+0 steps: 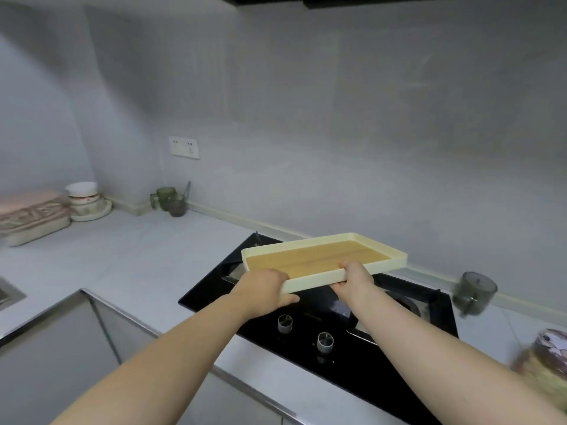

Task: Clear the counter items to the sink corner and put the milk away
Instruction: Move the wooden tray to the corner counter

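Tray (pixel 319 259), cream-rimmed with a wooden base, is held in the air over the black stove (pixel 306 342), which is seen below the fingers. Its near rim is gripped by the left hand (pixel 264 289) at the left corner and by the right hand (pixel 352 279) further along, the fingers of both curled round the edge. Far to the left of the fingers, green glass cups (pixel 171 199) are set against the wall. To their right, a blurred dark glass mug (pixel 474 291) is seen on the counter (pixel 122 256).

No lettering can be read; the packet's (pixel 549 351) print is blurred.
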